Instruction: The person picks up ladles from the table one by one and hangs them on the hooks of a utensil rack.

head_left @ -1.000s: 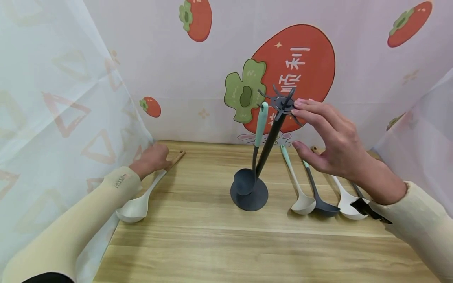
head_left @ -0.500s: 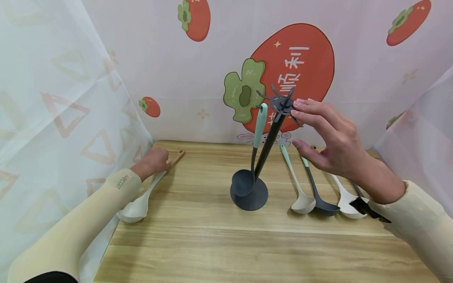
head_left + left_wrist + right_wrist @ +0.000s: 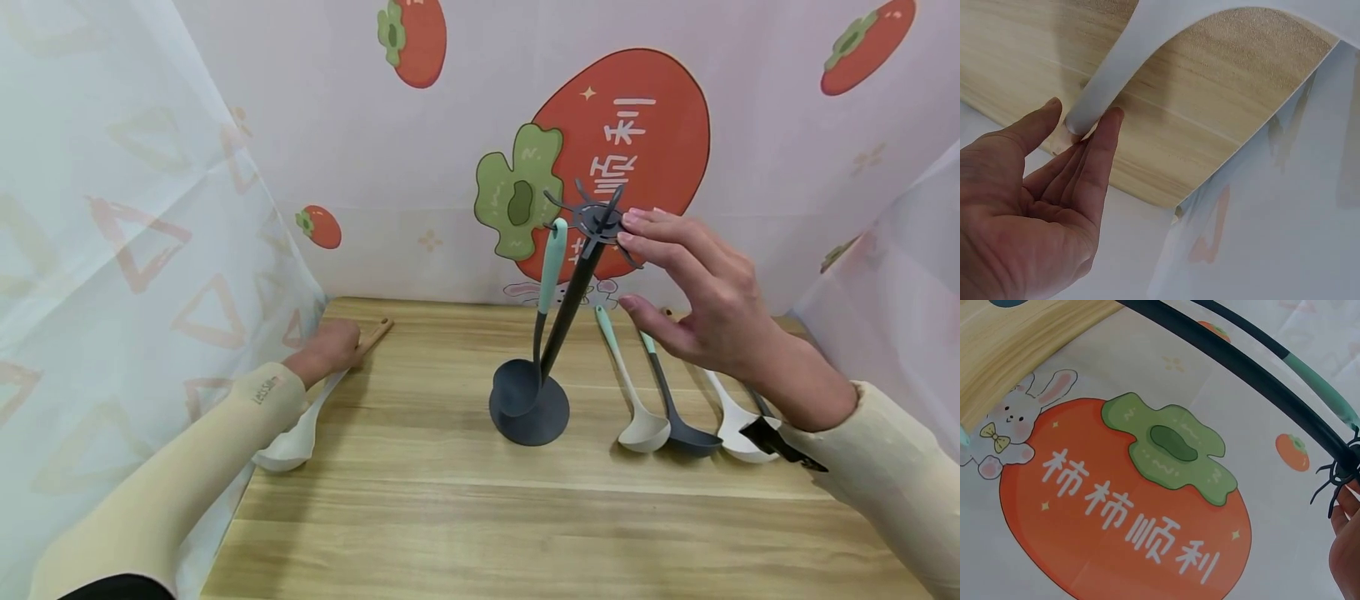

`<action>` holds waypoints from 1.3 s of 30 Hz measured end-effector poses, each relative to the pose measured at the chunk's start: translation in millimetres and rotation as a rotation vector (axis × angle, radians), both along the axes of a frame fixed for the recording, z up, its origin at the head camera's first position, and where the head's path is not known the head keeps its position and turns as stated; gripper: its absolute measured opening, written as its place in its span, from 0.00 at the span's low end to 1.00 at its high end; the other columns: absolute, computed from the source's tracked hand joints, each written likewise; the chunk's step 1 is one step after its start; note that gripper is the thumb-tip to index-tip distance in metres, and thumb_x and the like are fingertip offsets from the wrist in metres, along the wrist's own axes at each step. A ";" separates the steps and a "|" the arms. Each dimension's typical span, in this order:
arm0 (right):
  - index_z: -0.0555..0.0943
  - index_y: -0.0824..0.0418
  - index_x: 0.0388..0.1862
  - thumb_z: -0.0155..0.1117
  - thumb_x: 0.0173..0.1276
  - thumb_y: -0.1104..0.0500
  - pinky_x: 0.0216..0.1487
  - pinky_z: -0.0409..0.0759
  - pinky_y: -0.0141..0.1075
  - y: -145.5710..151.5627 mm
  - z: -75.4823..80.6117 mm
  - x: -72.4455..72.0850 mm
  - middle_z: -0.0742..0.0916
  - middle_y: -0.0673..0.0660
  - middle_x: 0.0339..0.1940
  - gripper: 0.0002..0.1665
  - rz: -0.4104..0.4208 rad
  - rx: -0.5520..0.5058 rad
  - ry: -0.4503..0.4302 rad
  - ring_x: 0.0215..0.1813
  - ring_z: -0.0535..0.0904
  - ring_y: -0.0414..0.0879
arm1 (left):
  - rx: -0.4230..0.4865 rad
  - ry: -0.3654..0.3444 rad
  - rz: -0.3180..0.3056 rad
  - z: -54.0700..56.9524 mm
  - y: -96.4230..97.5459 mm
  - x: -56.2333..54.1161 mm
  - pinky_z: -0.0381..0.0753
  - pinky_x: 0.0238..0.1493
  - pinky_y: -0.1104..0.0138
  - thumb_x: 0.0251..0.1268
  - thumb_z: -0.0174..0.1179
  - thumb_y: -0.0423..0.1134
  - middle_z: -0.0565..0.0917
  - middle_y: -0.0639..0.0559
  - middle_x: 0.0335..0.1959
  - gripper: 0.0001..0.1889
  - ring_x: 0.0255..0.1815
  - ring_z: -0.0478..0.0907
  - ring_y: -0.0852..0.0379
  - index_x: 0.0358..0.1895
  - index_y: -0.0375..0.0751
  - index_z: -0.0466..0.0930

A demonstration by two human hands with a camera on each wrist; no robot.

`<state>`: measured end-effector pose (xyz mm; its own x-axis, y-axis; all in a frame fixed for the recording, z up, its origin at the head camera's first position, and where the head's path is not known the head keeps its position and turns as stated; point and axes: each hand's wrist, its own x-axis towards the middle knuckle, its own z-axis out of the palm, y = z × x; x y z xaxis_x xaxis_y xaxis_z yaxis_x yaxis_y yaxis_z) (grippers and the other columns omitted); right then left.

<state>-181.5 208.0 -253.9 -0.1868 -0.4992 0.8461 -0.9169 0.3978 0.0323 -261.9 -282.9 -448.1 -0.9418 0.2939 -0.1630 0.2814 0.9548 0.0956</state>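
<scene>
At the table's left edge lies a white ladle [image 3: 300, 433] with a wooden handle. My left hand [image 3: 332, 346] is at that handle; in the left wrist view the handle runs between the thumb and fingers [image 3: 1100, 144]. Mid-table stands a dark utensil rack [image 3: 573, 308] with a round base and a ring of hooks. From one hook hangs a dark ladle [image 3: 516, 387] with a mint-green handle. My right hand [image 3: 705, 292] touches the hook ring's right side with straight fingertips; the right wrist view shows only part of this hand [image 3: 1344, 544].
Right of the rack lie a cream ladle [image 3: 643, 433] with a mint handle, a dark ladle [image 3: 686, 437], and a white ladle [image 3: 735, 429]. Another dark utensil [image 3: 759, 404] is mostly hidden behind my right wrist. Printed cloth walls [image 3: 420, 167] border the wooden table [image 3: 420, 525].
My left hand has shifted slightly down and right along the ladle's handle, and the ladle's bowl has moved a little right. The right hand and the rack stay practically still.
</scene>
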 end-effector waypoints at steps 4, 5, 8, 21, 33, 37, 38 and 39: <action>0.84 0.71 0.57 0.60 0.79 0.38 0.77 0.70 0.37 0.2 0.1 0.5 0.86 0.70 0.58 0.36 -0.005 0.006 0.001 0.64 0.83 0.65 | 0.005 -0.005 0.032 -4.6 -0.1 -1.4 0.79 0.27 0.56 0.64 0.67 0.33 0.78 0.47 0.20 0.14 0.23 0.74 0.51 0.23 0.39 0.75; 0.84 0.71 0.57 0.60 0.79 0.37 0.77 0.70 0.38 0.0 0.0 0.6 0.86 0.70 0.58 0.36 -0.003 0.006 0.002 0.64 0.83 0.65 | 0.007 -0.010 0.039 -5.5 -0.1 -1.4 0.79 0.28 0.56 0.64 0.68 0.34 0.78 0.47 0.20 0.13 0.23 0.75 0.50 0.23 0.39 0.75; 0.84 0.71 0.57 0.61 0.79 0.38 0.77 0.70 0.38 -0.6 -0.8 0.7 0.86 0.70 0.58 0.36 0.002 0.002 0.006 0.64 0.83 0.65 | 0.009 -0.027 0.055 -8.5 -0.3 -1.6 0.80 0.30 0.54 0.63 0.70 0.34 0.79 0.46 0.22 0.13 0.24 0.75 0.50 0.25 0.37 0.76; 0.84 0.68 0.61 0.59 0.79 0.38 0.78 0.69 0.36 0.8 0.5 1.5 0.85 0.70 0.61 0.35 -0.025 0.036 0.008 0.64 0.82 0.67 | 0.006 -0.029 0.055 -10.5 1.7 -2.1 0.84 0.34 0.50 0.63 0.71 0.34 0.80 0.43 0.25 0.12 0.27 0.78 0.47 0.29 0.32 0.78; 0.84 0.68 0.63 0.59 0.80 0.40 0.78 0.69 0.38 1.8 1.7 1.7 0.85 0.70 0.61 0.34 -0.029 0.043 0.013 0.63 0.82 0.69 | -0.061 -0.039 0.036 -8.2 5.4 -2.2 0.85 0.39 0.50 0.62 0.71 0.32 0.81 0.42 0.27 0.10 0.30 0.81 0.46 0.34 0.28 0.80; 0.84 0.68 0.62 0.59 0.79 0.39 0.78 0.69 0.38 1.6 1.6 2.0 0.86 0.70 0.61 0.34 -0.035 0.042 0.013 0.63 0.82 0.69 | -0.053 -0.045 0.045 -8.4 5.3 -2.6 0.85 0.40 0.50 0.62 0.69 0.30 0.81 0.41 0.27 0.08 0.30 0.80 0.46 0.34 0.28 0.79; 0.84 0.68 0.62 0.59 0.79 0.39 0.78 0.69 0.38 1.5 1.5 2.0 0.86 0.70 0.60 0.34 -0.036 0.042 0.013 0.63 0.82 0.69 | -0.045 -0.048 0.047 -8.1 5.4 -2.6 0.85 0.39 0.50 0.62 0.69 0.30 0.81 0.41 0.27 0.08 0.30 0.79 0.47 0.34 0.28 0.79; 0.84 0.68 0.62 0.59 0.79 0.39 0.78 0.69 0.38 1.4 1.5 2.1 0.86 0.70 0.60 0.34 -0.037 0.042 0.013 0.63 0.82 0.69 | -0.039 -0.051 0.048 -7.8 5.6 -2.4 0.84 0.38 0.51 0.62 0.68 0.29 0.81 0.42 0.27 0.08 0.29 0.78 0.48 0.34 0.29 0.79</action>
